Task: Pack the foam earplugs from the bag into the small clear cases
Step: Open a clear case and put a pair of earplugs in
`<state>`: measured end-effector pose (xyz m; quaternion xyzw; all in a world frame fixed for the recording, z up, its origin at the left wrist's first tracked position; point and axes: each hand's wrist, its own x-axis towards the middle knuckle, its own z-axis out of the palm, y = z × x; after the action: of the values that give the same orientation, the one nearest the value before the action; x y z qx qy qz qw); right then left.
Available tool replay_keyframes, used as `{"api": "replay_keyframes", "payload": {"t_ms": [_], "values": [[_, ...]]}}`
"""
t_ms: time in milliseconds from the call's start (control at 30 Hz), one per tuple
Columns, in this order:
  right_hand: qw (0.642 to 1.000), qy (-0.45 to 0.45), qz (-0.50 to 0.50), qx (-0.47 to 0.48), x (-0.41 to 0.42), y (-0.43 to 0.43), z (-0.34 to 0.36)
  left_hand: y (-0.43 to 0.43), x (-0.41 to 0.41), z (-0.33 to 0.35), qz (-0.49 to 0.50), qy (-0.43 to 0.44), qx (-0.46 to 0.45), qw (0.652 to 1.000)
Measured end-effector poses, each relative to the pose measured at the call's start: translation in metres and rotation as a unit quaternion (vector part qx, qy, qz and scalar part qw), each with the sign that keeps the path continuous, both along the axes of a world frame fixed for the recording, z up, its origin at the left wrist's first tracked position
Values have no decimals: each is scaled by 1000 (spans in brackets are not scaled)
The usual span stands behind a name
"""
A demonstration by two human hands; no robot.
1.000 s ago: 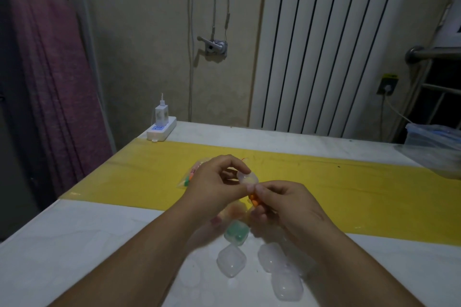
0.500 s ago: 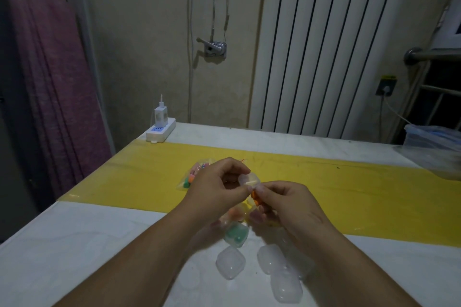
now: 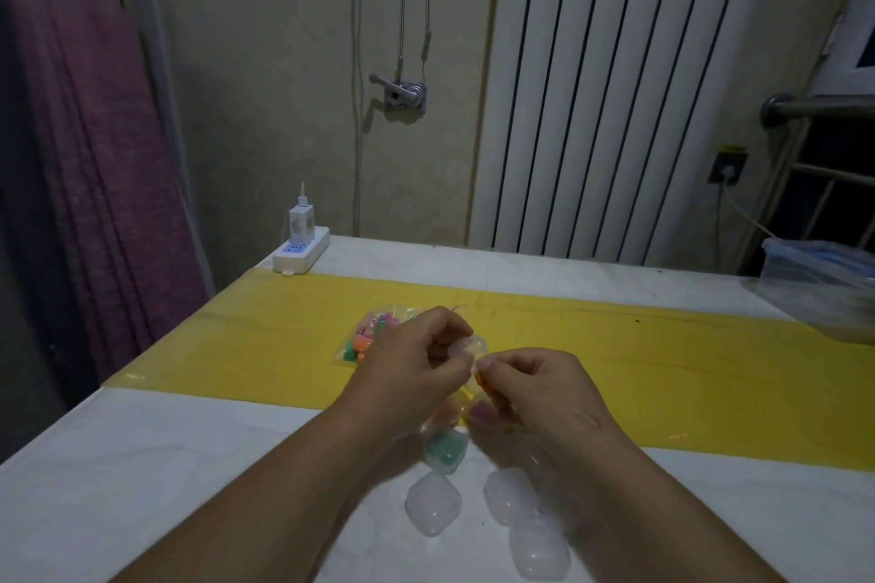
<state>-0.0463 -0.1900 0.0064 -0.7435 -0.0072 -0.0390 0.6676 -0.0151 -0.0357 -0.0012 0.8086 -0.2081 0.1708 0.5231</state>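
held case: a small clear case is up off the bench, above the near edge of the yellow strip, between both hands.
left hand: the left hand pinches the clear case with curled fingers and thumb.
right hand: the right hand pinches an orange earplug right beside the case; whether the plug is inside it i cannot tell.
bag: the bag of earplugs lies on the yellow strip just beyond the left hand, partly hidden by it, with coloured plugs showing through.
filled case: a case with green plugs sits on the white bench under the hands.
other cases: towards the front edge lie the first empty case, the second empty case and the third empty case, close together.
far-left corner: a white power strip with a charger plugged in.
right edge: a clear plastic tub.
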Motion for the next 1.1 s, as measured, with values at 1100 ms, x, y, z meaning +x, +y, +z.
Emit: {"api": "replay_keyframes", "payload": {"t_ms": [1100], "values": [[999,-23,-45,18,0,-14,14,7,-4,9,18,90,-46,995]]}}
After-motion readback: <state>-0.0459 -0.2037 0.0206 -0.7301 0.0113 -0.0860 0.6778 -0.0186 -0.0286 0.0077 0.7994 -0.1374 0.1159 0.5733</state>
